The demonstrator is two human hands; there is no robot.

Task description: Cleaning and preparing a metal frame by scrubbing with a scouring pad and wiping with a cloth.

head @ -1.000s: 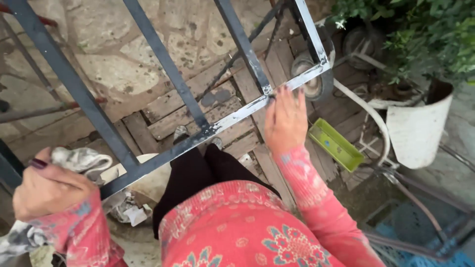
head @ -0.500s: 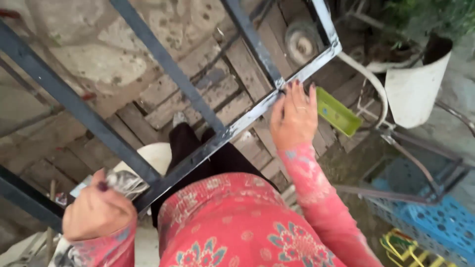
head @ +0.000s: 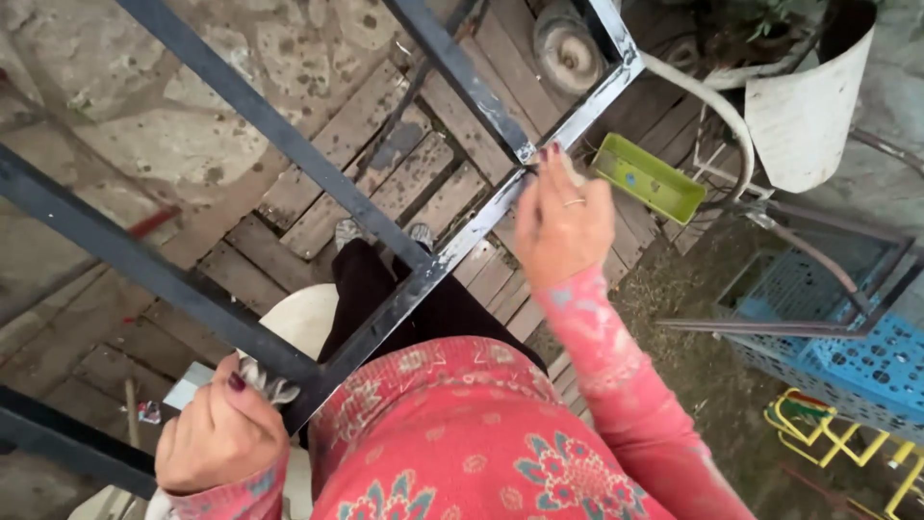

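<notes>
A dark metal frame [head: 289, 164] with several parallel bars lies slanted in front of me, its near rail [head: 452, 252] scuffed to bare grey. My right hand [head: 561, 220], a ring on one finger, rests with its fingertips on that rail close to a bar joint. My left hand [head: 219, 435] is closed around a grey-white rag [head: 265, 382] and presses it against the rail's lower end. My red flowered sleeves and top fill the bottom of the view.
Below the frame are a wooden pallet [head: 404, 183] and stained concrete. A green tray [head: 648, 178], a white bucket [head: 804, 101], a hose and a small wheel [head: 568, 48] sit at the upper right. Blue perforated crates [head: 857, 361] stand at the right.
My view has tilted and shifted right. My right hand stays on the rail. My left hand with the rag has come up against the rail's lower end.
</notes>
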